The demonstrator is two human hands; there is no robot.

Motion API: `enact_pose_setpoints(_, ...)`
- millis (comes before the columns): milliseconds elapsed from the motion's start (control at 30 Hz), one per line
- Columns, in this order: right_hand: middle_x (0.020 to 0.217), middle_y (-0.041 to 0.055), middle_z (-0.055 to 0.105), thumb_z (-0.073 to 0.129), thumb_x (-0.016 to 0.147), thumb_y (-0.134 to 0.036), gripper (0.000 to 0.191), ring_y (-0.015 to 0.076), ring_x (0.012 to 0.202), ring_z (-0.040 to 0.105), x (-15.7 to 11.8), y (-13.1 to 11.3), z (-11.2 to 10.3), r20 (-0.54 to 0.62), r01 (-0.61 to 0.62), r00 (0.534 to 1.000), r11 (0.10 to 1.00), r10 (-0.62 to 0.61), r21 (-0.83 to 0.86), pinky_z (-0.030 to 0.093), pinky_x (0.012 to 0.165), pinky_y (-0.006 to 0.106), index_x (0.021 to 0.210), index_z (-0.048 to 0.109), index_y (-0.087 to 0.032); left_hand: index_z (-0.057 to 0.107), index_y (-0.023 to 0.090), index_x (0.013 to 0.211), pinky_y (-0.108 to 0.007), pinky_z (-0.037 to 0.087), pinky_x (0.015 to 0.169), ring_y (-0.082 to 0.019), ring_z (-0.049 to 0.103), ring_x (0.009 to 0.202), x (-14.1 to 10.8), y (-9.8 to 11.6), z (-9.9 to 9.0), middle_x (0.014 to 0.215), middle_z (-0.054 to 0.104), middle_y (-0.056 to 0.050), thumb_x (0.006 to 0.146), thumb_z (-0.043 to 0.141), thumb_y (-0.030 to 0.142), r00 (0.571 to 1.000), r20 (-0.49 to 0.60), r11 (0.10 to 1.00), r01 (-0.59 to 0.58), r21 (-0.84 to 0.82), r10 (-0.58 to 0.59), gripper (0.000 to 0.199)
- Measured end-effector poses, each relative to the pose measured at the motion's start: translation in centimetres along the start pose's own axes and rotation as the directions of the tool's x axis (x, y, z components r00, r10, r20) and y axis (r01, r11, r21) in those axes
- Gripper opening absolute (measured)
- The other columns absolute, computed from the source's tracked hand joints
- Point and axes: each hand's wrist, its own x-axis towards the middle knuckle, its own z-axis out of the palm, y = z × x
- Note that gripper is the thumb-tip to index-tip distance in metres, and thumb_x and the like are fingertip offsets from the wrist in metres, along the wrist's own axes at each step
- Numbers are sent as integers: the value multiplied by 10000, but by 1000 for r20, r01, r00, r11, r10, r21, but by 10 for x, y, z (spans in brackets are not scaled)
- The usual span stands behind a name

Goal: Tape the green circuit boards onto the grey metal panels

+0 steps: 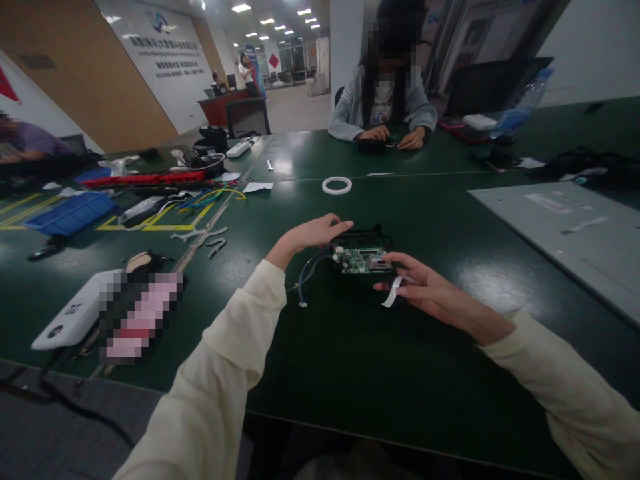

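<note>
A green circuit board (363, 261) in a black frame (367, 236) is between my hands above the dark green table. My left hand (316, 235) is at the frame's left back corner, its thumb and fingers closed on the black part. My right hand (425, 283) is at the board's right end, with a finger on the board's edge. A short white strip (393, 292) hangs from between its thumb and fingers. Grey cables with a small white plug (303, 304) trail from the board's left side.
A white ring (337, 185) lies beyond the board. To the left are a white power bank (80, 310), a blurred pink item (145, 317), a blue tray (70, 212) and wires. A grey panel (565, 233) lies at right. Across the table sits a person (383, 107).
</note>
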Motion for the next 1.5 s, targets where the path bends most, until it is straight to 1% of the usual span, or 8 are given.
enact_pose_setpoints(100, 1253, 56, 535, 676, 781, -276, 606, 205, 1107, 567, 1, -1, 1, 50, -12, 999, 1000, 13, -21, 473, 907, 356, 1326, 417, -333, 451, 163, 1200, -211, 499, 650, -161, 620, 894, 5, -5, 6, 1177, 583, -97, 886, 364, 561, 989, 145, 999, 32, -26, -28, 514)
enact_pose_setpoints(267, 1138, 69, 605, 550, 881, -374, 588, 192, 1036, 596, 1, -5, -1, 100, -23, 993, 953, 56, -303, 489, 838, 325, 1409, 303, -296, 544, 121, 1069, -193, 493, 574, -135, 641, 749, 11, -13, 10, 1038, 640, -102, 894, 414, 365, 988, 150, 989, 24, 148, -47, 327)
enact_pose_setpoints(467, 843, 35, 635, 464, 896, -496, 478, 138, 650, 602, -3, -11, -8, -118, -5, 988, 733, -103, -680, 493, 552, 266, 1312, 470, -260, 619, 119, 936, -200, 467, 581, -116, 625, 640, 15, -19, 12, 868, 680, -73, 845, 438, 229, 996, 72, 940, 25, 341, -53, 230)
enact_pose_setpoints(600, 704, 13, 597, 466, 888, -511, 454, 114, 567, 557, -4, -10, -14, -155, -36, 980, 648, -127, -761, 457, 514, 248, 1242, 539, -236, 626, 132, 906, -205, 462, 599, -119, 632, 644, 13, -17, 13, 864, 689, -65, 863, 428, 247, 997, 46, 921, 40, 387, -62, 233)
enact_pose_setpoints(967, 754, 8, 559, 590, 825, -426, 347, 103, 638, 531, -3, -18, -7, -166, 56, 971, 839, -172, -542, 465, 597, 242, 1094, 607, -207, 618, 139, 947, -235, 464, 580, -164, 650, 684, 7, -5, 18, 905, 687, -96, 836, 458, 195, 993, -27, 872, 116, 476, -117, 203)
enact_pose_setpoints(1133, 727, 2, 552, 587, 817, -435, 344, 110, 628, 534, -4, -21, -5, -188, 87, 957, 835, -222, -543, 467, 579, 244, 1079, 617, -215, 586, 149, 983, -286, 486, 642, -229, 650, 831, 3, -3, 19, 986, 662, -121, 831, 477, 232, 991, -81, 845, 134, 518, -108, 205)
enact_pose_setpoints(1333, 811, 11, 635, 494, 874, -429, 342, 131, 669, 587, -4, -13, -2, -165, -6, 943, 484, -288, -875, 461, 604, 268, 1119, 603, -217, 538, 161, 1047, -321, 494, 688, -259, 640, 897, 2, -4, 20, 1025, 646, -127, 836, 488, 273, 989, -102, 831, 146, 536, -108, 244)
enact_pose_setpoints(1500, 824, -1, 647, 473, 886, -411, 336, 140, 705, 612, -5, -10, 2, -124, -44, 947, 263, -296, -964, 463, 609, 268, 1155, 576, -239, 517, 167, 1064, -300, 487, 661, -236, 641, 868, 8, -12, 21, 1018, 643, -118, 848, 484, 301, 988, -86, 838, 151, 524, -125, 256)
